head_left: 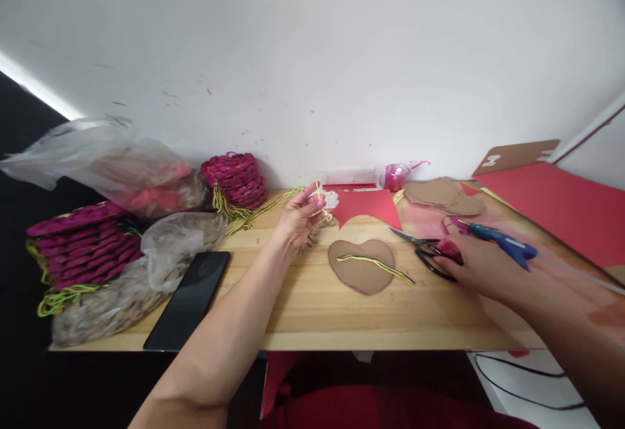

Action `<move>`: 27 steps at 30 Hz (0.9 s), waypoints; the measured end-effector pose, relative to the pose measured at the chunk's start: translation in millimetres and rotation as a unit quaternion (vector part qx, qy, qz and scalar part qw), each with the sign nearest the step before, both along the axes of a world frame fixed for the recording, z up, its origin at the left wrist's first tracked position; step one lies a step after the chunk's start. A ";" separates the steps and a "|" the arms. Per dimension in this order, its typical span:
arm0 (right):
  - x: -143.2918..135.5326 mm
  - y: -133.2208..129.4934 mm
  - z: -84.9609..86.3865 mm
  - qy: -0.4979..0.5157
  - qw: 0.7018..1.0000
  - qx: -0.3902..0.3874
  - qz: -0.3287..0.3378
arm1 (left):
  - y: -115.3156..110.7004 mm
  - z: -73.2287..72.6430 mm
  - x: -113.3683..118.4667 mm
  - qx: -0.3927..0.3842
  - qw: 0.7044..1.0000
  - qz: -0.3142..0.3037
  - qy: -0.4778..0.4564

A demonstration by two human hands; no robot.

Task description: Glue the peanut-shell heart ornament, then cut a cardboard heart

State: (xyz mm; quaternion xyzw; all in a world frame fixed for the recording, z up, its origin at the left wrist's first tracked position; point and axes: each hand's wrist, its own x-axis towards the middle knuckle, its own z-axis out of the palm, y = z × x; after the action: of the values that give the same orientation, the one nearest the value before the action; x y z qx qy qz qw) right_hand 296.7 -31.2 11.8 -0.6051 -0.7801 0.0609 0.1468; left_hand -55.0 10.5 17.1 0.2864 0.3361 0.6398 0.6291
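Note:
My left hand (301, 216) is raised above the middle of the table, pinching a thin yellow yarn (328, 217) that loops below the fingertips. On the right, my right hand (454, 258) has its fingers on the black handles of the scissors (420, 242), whose blades point left toward a red sheet (370, 206). Between the hands lies a brown cardboard heart (361, 279) with a dark pink edge. A yellow-green yarn strand (378, 262) lies across the heart and reaches past its right side.
At left are a black phone (188, 302), magenta woven pieces (88, 247) and plastic bags (170, 247). A magenta coiled basket (237, 178) stands near the wall. More cardboard hearts (432, 193), a pink cup (396, 176) and a blue glue gun (502, 240) are at right.

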 end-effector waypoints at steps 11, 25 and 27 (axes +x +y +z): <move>-42.9 -14.6 48.8 0.281 0.922 -0.261 0.050 | 1.2 -1.3 -4.7 0.014 0.997 -0.079 0.009; -108.3 35.7 56.0 0.154 0.926 -0.296 0.176 | 1.3 1.2 -9.0 -0.001 0.993 -0.115 0.006; -112.9 35.1 65.5 0.105 0.939 -0.285 0.164 | 1.3 1.4 -8.9 -0.005 0.993 -0.122 0.005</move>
State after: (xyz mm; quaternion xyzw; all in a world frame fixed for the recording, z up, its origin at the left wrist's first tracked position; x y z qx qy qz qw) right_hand 183.7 4.0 77.3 -0.4754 -0.7988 0.3668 0.0370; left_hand -63.9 11.8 18.4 0.3252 0.3050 0.5551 0.7022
